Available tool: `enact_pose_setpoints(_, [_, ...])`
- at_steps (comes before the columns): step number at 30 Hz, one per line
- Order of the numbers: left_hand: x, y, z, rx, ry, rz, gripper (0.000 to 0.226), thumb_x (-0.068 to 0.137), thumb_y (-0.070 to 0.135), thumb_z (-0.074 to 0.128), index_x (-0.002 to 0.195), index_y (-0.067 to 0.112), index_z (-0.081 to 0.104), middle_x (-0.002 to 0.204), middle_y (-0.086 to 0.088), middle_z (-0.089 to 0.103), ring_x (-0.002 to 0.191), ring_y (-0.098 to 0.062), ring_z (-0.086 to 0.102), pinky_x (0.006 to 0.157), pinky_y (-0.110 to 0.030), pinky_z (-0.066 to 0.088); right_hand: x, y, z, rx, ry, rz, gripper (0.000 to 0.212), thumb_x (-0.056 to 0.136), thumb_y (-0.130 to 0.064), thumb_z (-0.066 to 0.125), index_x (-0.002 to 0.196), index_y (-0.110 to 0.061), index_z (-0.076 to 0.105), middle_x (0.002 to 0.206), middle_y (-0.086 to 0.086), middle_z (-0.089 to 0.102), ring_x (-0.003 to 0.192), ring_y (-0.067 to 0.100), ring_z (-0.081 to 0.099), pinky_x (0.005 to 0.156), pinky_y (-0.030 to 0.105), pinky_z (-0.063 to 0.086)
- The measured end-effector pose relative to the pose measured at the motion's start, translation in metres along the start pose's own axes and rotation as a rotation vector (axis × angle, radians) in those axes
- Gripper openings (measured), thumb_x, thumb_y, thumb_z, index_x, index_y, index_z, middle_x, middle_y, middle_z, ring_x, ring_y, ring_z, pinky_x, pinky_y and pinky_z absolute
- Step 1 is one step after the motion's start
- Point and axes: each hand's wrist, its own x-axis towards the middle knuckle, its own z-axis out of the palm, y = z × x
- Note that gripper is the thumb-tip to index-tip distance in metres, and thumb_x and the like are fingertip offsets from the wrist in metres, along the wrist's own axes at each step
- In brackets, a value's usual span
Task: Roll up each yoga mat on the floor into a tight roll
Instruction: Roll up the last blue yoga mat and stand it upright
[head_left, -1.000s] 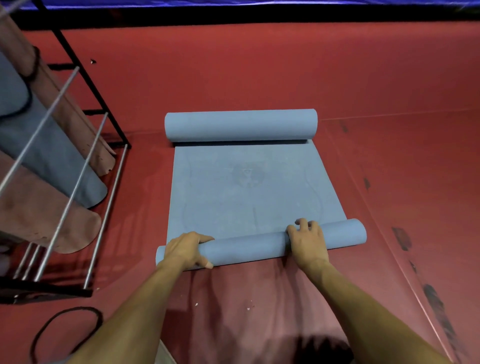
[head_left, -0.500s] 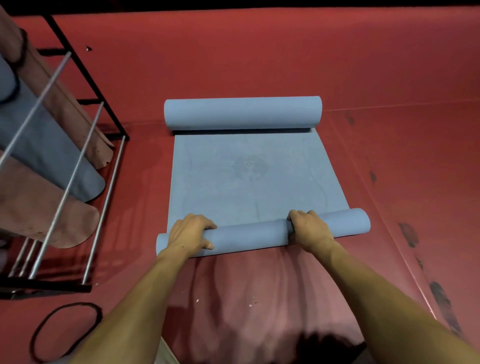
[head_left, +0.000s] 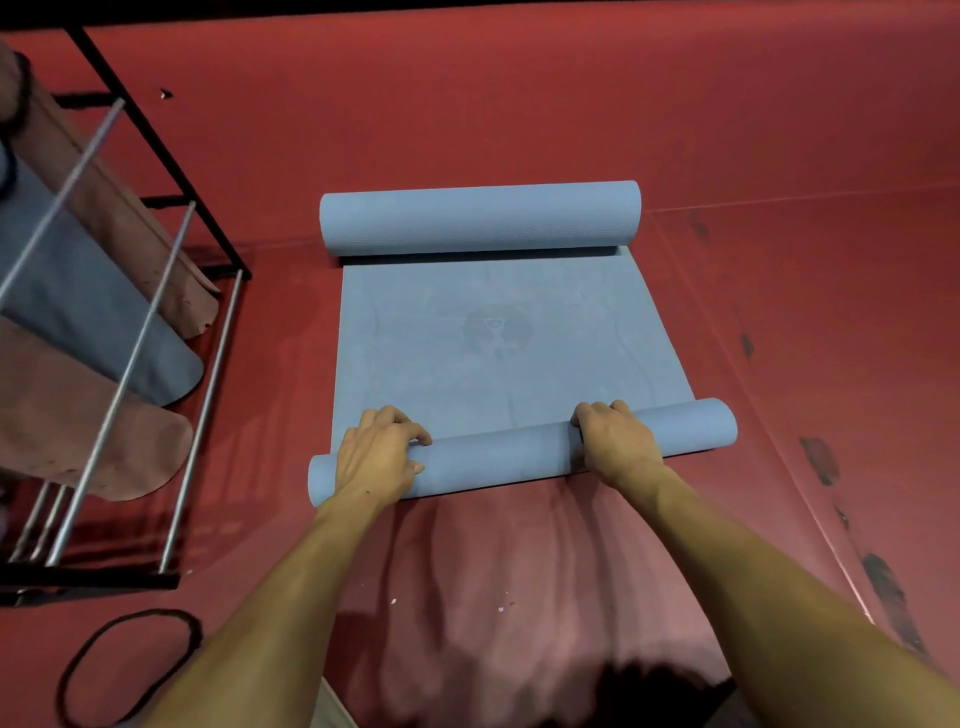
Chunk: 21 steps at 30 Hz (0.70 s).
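A: Where is the mat being worked?

B: It is being rolled on the red floor, straight ahead of the hands. A near roll is being held under both hands, its long axis running left to right, tilted so that its right end lies a little farther off. The flat part is lying beyond it, toward a thicker far roll of the same blue.

A: How are the hands being used?

B: The left hand is being curled over the near roll toward its left end; the right hand is being curled over it right of the middle, fingers wrapped over the top. Neither is clearly nearer; the roll is being spanned evenly.

A: So which way is the push judged to be going?

B: Away from the body, across the flat part, toward the far roll.

A: And the mat's look?

B: Pale blue, matte, with a faint round emblem at the middle. The near roll is being kept slim and seemingly tight.

A: Anything round about?

B: A rack with hanging mats is standing at the left, and a black loop is lying on the near-left floor.
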Motion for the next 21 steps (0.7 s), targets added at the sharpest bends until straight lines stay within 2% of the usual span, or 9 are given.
enact_pose_setpoints(4, [-0.003,0.000,0.008,-0.049,0.046,-0.012,0.038,0.091,0.023,0.073,0.125,0.038,0.068,0.119,0.013,0.062,0.114,-0.018,0.054,0.091,-0.037,0.045,-0.001,0.000,0.004,-0.053,0.066,0.004,0.034,0.096,-0.013,0.058,0.130,-0.018,0.061,0.127,0.007,0.054,0.111,0.030,0.047,0.084,0.037,0.052])
enact_pose_setpoints(8, [-0.003,0.004,0.009,-0.042,0.088,-0.045,0.037,0.092,0.019,0.069,0.123,0.039,0.068,0.116,0.013,0.066,0.110,-0.020,0.057,0.088,-0.038,0.045,-0.001,-0.004,-0.003,0.010,0.059,0.003,0.030,0.096,-0.021,0.060,0.125,-0.014,0.057,0.120,0.004,0.059,0.113,0.027,0.047,0.076,0.037,0.051])
enact_pose_setpoints(12, [0.001,0.004,0.009,-0.042,0.049,-0.059,0.036,0.096,0.019,0.063,0.125,0.038,0.070,0.124,0.011,0.065,0.115,-0.020,0.056,0.092,-0.038,0.046,-0.001,0.000,-0.009,0.075,-0.006,-0.021,0.050,0.086,-0.039,0.076,0.125,-0.018,0.053,0.118,0.000,0.058,0.115,0.024,0.047,0.081,0.040,0.053])
enact_pose_setpoints(15, [0.000,0.006,0.006,-0.024,0.045,-0.061,0.036,0.091,0.038,0.061,0.125,0.041,0.070,0.127,0.013,0.064,0.116,-0.019,0.053,0.095,-0.038,0.043,-0.001,0.002,0.000,-0.002,0.046,-0.023,0.045,0.085,-0.028,0.076,0.124,-0.019,0.055,0.121,0.001,0.058,0.112,0.025,0.047,0.081,0.038,0.052])
enact_pose_setpoints(18, [-0.004,0.011,0.004,0.079,0.038,-0.065,0.054,0.076,0.068,0.062,0.124,0.045,0.068,0.125,0.017,0.060,0.120,-0.016,0.047,0.097,-0.037,0.038,-0.002,-0.003,0.007,-0.058,0.127,-0.005,0.042,0.084,-0.013,0.070,0.125,-0.015,0.059,0.125,0.009,0.053,0.110,0.031,0.047,0.087,0.040,0.050])
enact_pose_setpoints(21, [-0.006,0.014,0.011,0.154,0.049,-0.037,0.066,0.069,0.072,0.074,0.126,0.041,0.064,0.126,0.013,0.056,0.118,-0.018,0.049,0.092,-0.037,0.038,0.001,-0.005,0.005,-0.049,0.103,-0.036,0.047,0.086,-0.011,0.066,0.132,-0.015,0.057,0.127,0.008,0.051,0.113,0.030,0.047,0.084,0.039,0.053])
